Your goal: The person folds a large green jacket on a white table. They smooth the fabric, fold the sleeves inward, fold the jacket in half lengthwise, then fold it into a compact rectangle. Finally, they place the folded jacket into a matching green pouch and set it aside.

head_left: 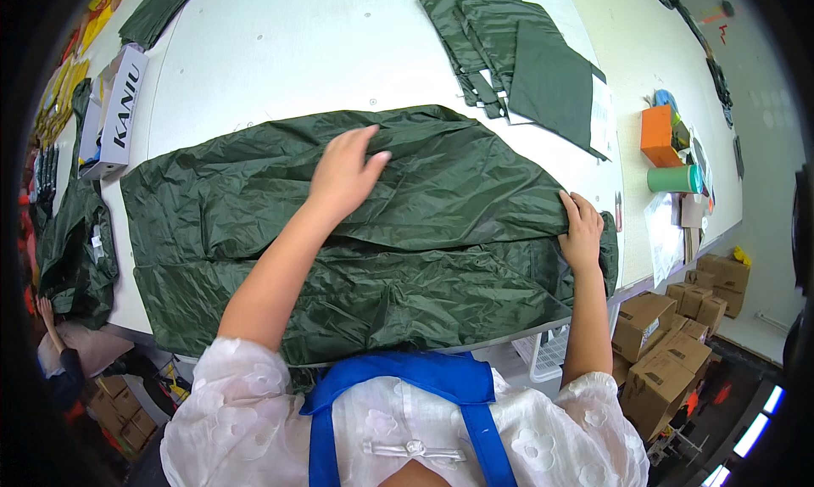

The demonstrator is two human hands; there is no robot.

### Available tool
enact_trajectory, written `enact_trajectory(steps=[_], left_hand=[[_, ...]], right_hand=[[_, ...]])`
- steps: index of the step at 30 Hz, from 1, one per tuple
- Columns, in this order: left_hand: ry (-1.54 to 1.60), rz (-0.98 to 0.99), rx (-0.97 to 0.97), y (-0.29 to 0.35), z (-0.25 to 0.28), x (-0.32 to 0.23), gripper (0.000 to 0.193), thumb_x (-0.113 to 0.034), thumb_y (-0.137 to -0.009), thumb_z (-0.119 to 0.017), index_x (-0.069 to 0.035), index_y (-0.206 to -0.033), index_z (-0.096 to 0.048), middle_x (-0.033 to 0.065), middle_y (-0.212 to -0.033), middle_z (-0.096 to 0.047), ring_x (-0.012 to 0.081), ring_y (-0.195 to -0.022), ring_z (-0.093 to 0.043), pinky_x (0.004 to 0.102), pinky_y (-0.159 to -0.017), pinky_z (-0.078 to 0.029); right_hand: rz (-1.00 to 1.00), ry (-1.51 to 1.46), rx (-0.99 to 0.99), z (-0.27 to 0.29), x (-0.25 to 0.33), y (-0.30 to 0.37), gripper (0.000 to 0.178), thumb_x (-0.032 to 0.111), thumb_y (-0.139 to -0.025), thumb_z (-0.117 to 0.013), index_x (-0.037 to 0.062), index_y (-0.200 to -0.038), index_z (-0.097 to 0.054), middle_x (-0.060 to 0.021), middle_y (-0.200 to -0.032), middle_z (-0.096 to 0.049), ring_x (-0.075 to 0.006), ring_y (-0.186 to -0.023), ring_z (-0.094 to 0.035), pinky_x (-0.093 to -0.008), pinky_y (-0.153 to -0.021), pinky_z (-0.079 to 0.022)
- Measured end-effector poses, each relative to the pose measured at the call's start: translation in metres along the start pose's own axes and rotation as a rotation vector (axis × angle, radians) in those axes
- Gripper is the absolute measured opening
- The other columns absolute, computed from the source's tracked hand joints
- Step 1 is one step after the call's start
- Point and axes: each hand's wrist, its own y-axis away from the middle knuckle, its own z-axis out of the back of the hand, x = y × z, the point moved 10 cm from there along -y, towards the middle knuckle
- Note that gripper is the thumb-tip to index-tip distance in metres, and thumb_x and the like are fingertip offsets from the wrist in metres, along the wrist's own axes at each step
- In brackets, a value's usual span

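A large piece of thin, crinkled dark green cloth (381, 275), like a rain garment, is spread wide over the white table with a long fold running across it. My left hand (346, 173) lies on its upper half, fingers stretched and thumb apart, holding nothing. Toward the cloth's right end rests my right hand (582, 231), its fingers slightly apart and bent over the fabric; its thumb is hidden. Beyond the cloth, at the far right, folded dark green garments (487, 41) lie overlapping, with a flat green packet (551, 88) on top.
A white box (119, 114) stands at the left. Along the right side are an orange box (660, 137), a green cylinder (672, 179) and papers (663, 232). Cardboard boxes (666, 377) are stacked below. Another person's hand (46, 309) touches green cloth (80, 266) at far left.
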Motion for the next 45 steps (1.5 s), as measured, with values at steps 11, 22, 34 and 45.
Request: enact_trajectory(steps=[11, 22, 34, 45], left_hand=[[0.297, 0.131, 0.397, -0.146, -0.136, -0.028, 0.033, -0.036, -0.087, -0.058, -0.005, -0.082, -0.068, 0.0126, -0.077, -0.066, 0.025, -0.073, -0.063, 0.0367, -0.069, -0.048], [-0.339, -0.126, -0.191, -0.032, -0.007, -0.026, 0.051, -0.032, -0.083, -0.066, -0.015, -0.127, -0.051, 0.0095, -0.134, -0.047, 0.0313, -0.126, -0.04, 0.0474, -0.102, -0.031], [0.146, 0.424, -0.729, 0.179, 0.178, 0.182, 0.024, -0.021, -0.089, -0.063, 0.001, -0.098, -0.064, 0.0113, -0.088, -0.066, 0.023, -0.076, -0.063, 0.035, -0.073, -0.049], [-0.362, -0.105, -0.82, 0.236, 0.178, 0.008, 0.031, -0.002, -0.069, -0.062, -0.015, -0.098, -0.066, 0.0003, -0.096, -0.057, 0.0218, -0.086, -0.055, 0.0386, -0.083, -0.041]], right_hand=[[0.245, -0.17, -0.374, 0.025, -0.019, 0.011, 0.015, -0.004, -0.059, -0.054, 0.0053, -0.069, -0.049, -0.0111, -0.084, -0.048, -0.0314, -0.084, -0.048, -0.0388, -0.07, -0.038], [0.282, -0.35, -0.086, 0.011, 0.129, -0.05, 0.066, 0.039, -0.081, -0.065, 0.0162, -0.138, -0.041, -0.0142, -0.147, -0.03, -0.0365, -0.136, -0.025, -0.0532, -0.11, -0.018], [0.194, -0.592, -0.007, -0.012, 0.233, -0.051, 0.05, 0.024, -0.086, -0.064, 0.0058, -0.129, -0.048, -0.018, -0.127, -0.048, -0.0307, -0.118, -0.046, -0.0456, -0.098, -0.037], [0.03, -1.818, 0.334, 0.059, 0.402, -0.001, 0.012, 0.006, -0.09, -0.05, 0.0048, -0.101, -0.055, 0.0015, -0.074, -0.059, -0.0043, -0.056, -0.049, -0.0203, -0.047, -0.041]])
